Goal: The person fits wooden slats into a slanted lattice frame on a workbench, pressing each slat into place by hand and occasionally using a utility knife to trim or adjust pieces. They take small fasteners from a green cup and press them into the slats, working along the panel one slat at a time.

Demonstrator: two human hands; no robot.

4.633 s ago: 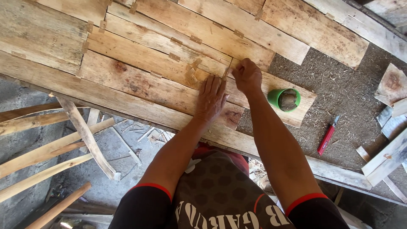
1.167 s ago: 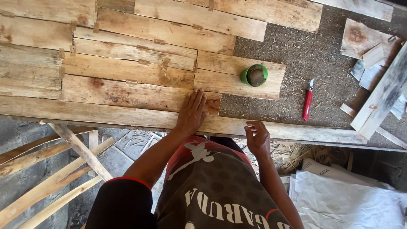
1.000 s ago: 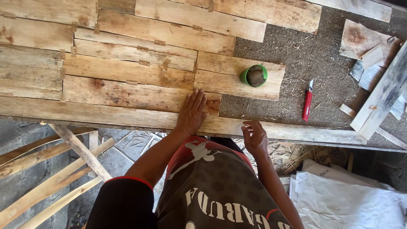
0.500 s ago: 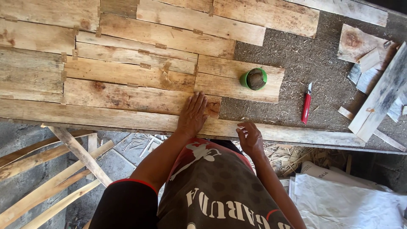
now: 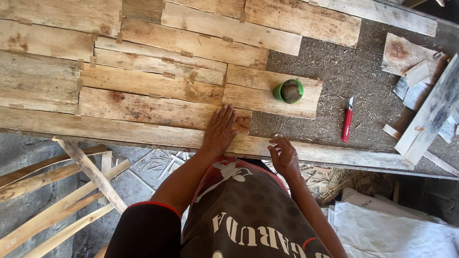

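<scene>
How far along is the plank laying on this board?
Done: wooden planks cover the left and middle. In hand: left hand lies flat on a plank end; right hand is at the near edge, holding nothing visible. Left: the bare fibrous board on the right.

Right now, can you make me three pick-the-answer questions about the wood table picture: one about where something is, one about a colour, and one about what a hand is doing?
1. Where is the green cup?
A. on a short plank
B. on the floor
C. in a hand

2. What colour is the knife lying on the board?
A. blue
B. red
C. yellow

3. What is the left hand doing?
A. holding the knife
B. lying flat on the planks
C. gripping the cup

Answers:
1. A, the cup stands on a short plank at the end of a row.
2. B, its handle is red.
3. B, its fingers are spread flat on wood, while the right hand is by the table edge, holding nothing I can see.
</scene>
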